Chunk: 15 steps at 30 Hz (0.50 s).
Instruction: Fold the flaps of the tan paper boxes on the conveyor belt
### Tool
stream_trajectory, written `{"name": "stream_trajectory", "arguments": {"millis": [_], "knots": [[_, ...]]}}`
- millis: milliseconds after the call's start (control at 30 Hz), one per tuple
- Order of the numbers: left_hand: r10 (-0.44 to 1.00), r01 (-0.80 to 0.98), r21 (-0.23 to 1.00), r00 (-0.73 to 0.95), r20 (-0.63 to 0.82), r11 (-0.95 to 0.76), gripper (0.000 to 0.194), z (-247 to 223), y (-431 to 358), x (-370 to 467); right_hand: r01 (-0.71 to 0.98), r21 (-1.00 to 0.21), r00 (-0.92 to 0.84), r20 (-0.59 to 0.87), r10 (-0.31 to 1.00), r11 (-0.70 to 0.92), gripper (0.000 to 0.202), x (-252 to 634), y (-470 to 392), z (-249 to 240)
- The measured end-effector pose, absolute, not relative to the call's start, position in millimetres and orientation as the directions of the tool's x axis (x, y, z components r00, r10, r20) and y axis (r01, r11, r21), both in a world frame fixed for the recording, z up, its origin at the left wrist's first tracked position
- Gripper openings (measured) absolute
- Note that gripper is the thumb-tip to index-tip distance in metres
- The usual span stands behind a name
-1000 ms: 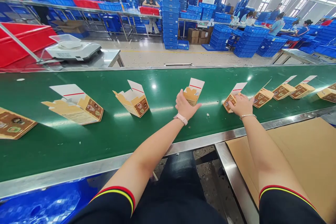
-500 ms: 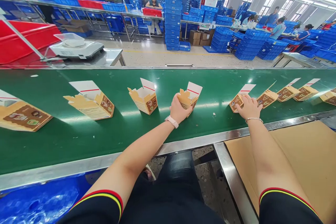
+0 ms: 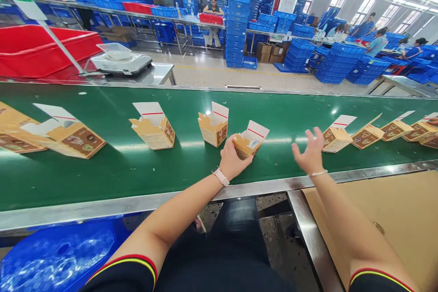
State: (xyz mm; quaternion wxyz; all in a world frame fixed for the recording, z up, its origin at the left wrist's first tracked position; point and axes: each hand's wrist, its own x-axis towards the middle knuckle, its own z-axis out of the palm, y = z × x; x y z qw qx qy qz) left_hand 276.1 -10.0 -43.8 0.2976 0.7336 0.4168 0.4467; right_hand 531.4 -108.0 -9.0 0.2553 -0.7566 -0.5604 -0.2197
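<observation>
My left hand (image 3: 235,159) grips a small carton (image 3: 249,142), brown and cream, with its white flap standing up and its top open. Fingers spread, my right hand (image 3: 310,151) hovers over the green conveyor belt (image 3: 191,174) and holds nothing. Just right of it sits a brown carton (image 3: 337,139) with a raised white flap. To the left of my left hand stand an open carton (image 3: 215,127) and another open carton (image 3: 155,130). Farther left, a larger-looking open carton (image 3: 80,139) overlaps the one beside it.
A metal rail (image 3: 137,200) edges the belt. Cardboard (image 3: 383,219) lies at the right, and a blue plastic bag or liner (image 3: 65,251) at lower left. Across the belt are a scale (image 3: 121,61), a red bin (image 3: 44,52) and stacked blue crates (image 3: 237,29). Several people work farther back.
My right hand has let go of the carton at the right and moved left, fingers spread. My left hand still holds its carton, now tilted and lower. The view has shifted left.
</observation>
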Motion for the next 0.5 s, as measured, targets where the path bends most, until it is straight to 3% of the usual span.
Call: {"name": "stream_trajectory", "arguments": {"millis": [100,233,333,433,500], "knots": [[0.847,0.353,0.772,0.282,0.451,-0.529,0.080,-49,-20,278,0.965,-0.187,-0.048,0.565,0.824,0.184,0.057,468,-105,-24],[0.724,0.301,0.680,0.470,0.504,-0.669,0.075,-48,-15,279,0.885,-0.291,-0.149,0.561,0.814,0.363,0.043,433,-93,-32],[0.637,0.278,0.622,0.602,0.482,-0.732,0.048,-38,-2,280,0.860,-0.379,-0.060,0.591,0.804,0.342,0.030,433,-83,-34],[0.620,0.281,0.620,0.651,0.438,-0.733,0.016,-26,9,288,0.819,-0.521,0.185,0.637,0.748,0.241,0.029,433,-74,-40],[0.673,0.291,0.683,0.626,0.395,-0.671,0.021,-19,13,296,0.726,-0.667,0.404,0.612,0.679,0.169,0.027,430,-66,-46]]}}
